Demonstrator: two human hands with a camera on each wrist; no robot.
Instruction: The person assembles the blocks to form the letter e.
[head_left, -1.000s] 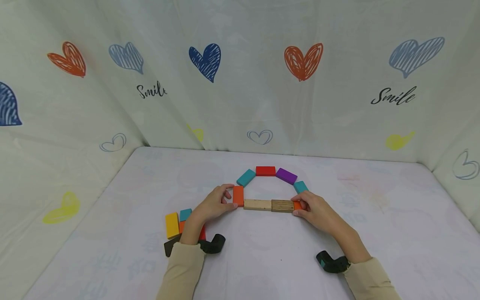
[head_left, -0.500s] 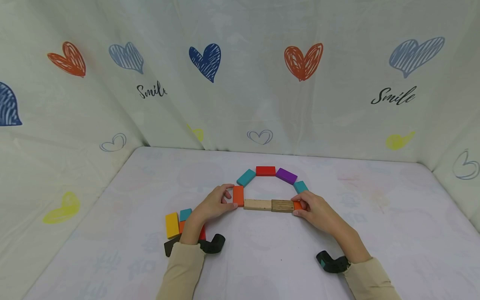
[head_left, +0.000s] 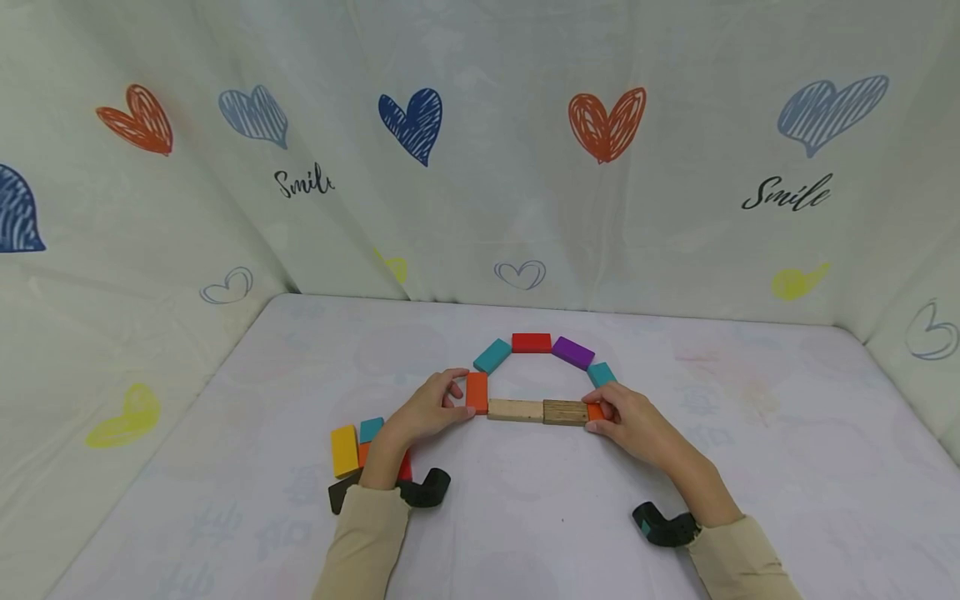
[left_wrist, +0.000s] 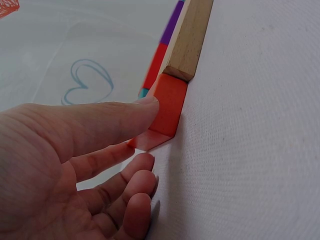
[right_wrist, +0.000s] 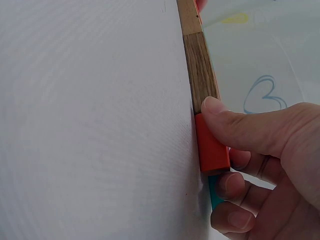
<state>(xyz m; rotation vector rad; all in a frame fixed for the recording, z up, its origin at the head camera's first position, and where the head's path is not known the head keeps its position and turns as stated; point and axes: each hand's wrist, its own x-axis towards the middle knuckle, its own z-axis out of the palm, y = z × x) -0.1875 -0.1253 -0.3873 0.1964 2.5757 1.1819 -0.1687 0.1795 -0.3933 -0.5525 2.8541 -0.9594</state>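
Pale wooden block (head_left: pixel 515 410): lies flat on the tabletop (head_left: pixel 525 517); it is where it was half a second ago.
Left orange block (head_left: pixel 477 392): set crosswise against the left end of the pale wooden block, unmoved since the earlier frames.
Left hand (head_left: pixel 427 408): to the left of the pale wooden block, its grip pinching the left orange block between thumb and index finger, the other fingers bent beside it; same pose as before.
Dark wooden block (head_left: pixel 565 412): end to end with the pale wooden block on its right, unchanged.
Right orange block (right_wrist: pixel 212 145): right of the pale wooden block, beyond the dark wooden block and touching it; mostly hidden by fingers in the head view.
Right hand (head_left: pixel 633 425): well to the right of the pale wooden block, its grip grasping the right orange block, thumb tip at the seam with the dark wooden block; no shift visible.
Arch: beyond the pale wooden block, left teal block (head_left: pixel 492 356), red block (head_left: pixel 531 343), purple block (head_left: pixel 573 352) and right teal block (head_left: pixel 601 374), all unmoved.
Loose blocks: left of the pale wooden block and nearer the person, a yellow block (head_left: pixel 345 451) and others partly hidden by the left wrist, as before.
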